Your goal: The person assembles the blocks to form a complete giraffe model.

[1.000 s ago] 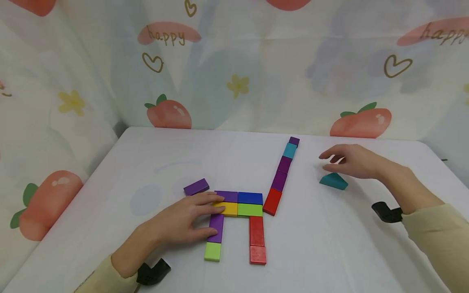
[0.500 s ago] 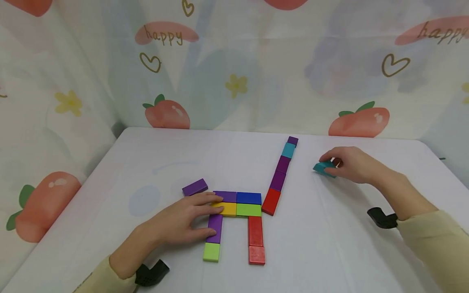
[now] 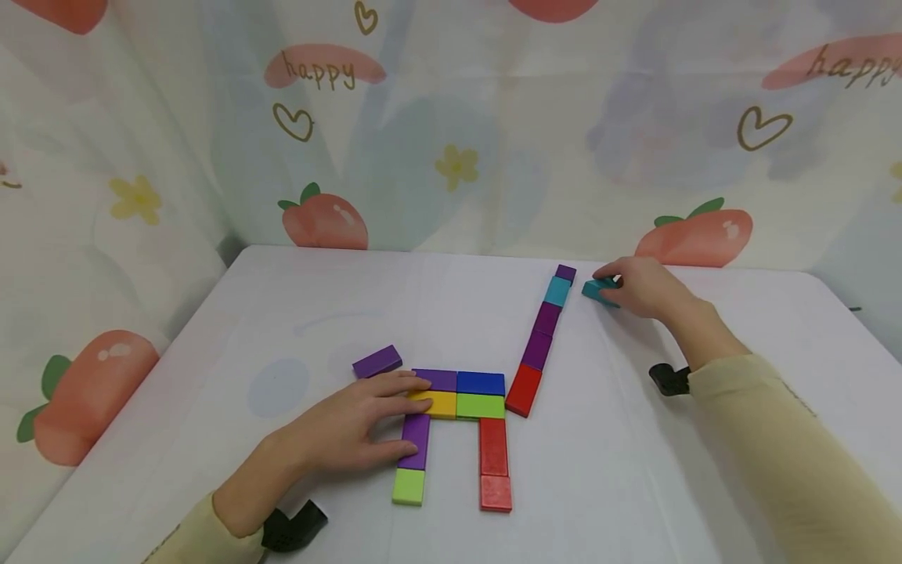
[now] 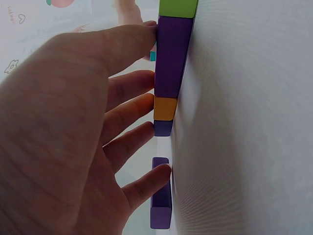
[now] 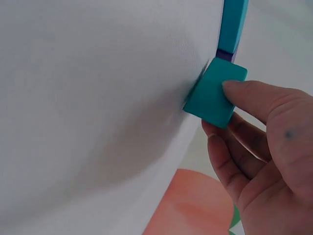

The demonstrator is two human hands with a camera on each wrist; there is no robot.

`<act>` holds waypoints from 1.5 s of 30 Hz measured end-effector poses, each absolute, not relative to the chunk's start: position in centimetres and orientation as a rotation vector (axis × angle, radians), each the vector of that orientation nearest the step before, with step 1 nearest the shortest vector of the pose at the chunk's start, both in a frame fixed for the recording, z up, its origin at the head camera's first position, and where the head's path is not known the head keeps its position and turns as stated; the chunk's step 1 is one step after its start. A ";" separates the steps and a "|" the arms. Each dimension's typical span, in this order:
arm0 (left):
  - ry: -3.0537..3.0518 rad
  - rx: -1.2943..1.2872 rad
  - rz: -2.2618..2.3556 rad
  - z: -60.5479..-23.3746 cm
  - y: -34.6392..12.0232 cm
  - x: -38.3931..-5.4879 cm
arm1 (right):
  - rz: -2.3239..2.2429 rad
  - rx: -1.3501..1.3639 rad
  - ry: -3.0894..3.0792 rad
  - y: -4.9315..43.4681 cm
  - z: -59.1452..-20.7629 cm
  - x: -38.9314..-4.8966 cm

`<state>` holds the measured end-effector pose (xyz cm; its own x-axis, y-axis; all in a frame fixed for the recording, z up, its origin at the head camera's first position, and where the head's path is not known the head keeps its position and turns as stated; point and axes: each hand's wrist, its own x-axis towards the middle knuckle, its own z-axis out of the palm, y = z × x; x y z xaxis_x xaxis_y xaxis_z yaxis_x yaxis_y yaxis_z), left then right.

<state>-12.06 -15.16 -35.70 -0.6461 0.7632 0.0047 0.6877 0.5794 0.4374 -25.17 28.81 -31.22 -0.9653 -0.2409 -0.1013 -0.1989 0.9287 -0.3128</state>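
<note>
My right hand (image 3: 648, 288) pinches a teal block (image 5: 211, 95) with slanted ends between thumb and fingers. It is just right of the far end of a slanting row: a small purple block (image 3: 566, 272), a light-blue block (image 3: 557, 291), two dark purple blocks (image 3: 546, 319) and a red block (image 3: 524, 390). My left hand (image 3: 352, 419) lies with extended fingers touching the purple leg block (image 4: 173, 56), the yellow block (image 3: 442, 404) and the purple block (image 3: 440, 380) above it. A loose purple block (image 3: 377, 361) lies by its little finger.
A blue block (image 3: 481, 382) and a green block (image 3: 481, 406) complete the joined rectangle. Below it are two red blocks (image 3: 494, 446) and a light green block (image 3: 409, 486). The white table (image 3: 599, 486) ends at a patterned cloth backdrop (image 3: 521, 141).
My right hand has taken hold of the teal block and carried it away from me and left, toward the row's far end. The left hand has stayed in place.
</note>
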 end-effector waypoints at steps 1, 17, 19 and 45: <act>2.624 1.218 0.607 -35.7 -15.2 -12.1 | -0.458 -0.327 2.948 28.7 -31.3 -25.4; 2.624 1.222 0.603 -35.8 -15.1 -11.9 | -0.503 -0.239 2.936 28.1 -31.8 -26.3; 2.622 1.219 0.599 -35.9 -15.1 -11.9 | -0.522 -0.230 2.942 28.1 -31.8 -26.1; 2.948 1.205 0.748 -35.8 -16.0 -13.0 | -0.598 -1.000 2.890 17.7 -32.6 -12.0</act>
<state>-13.02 -16.04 -35.77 -0.7214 0.6316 0.2840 0.6906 0.6256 0.3628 -11.97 17.66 -32.62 -0.7940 -0.5998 0.0996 -0.5900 0.7205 -0.3643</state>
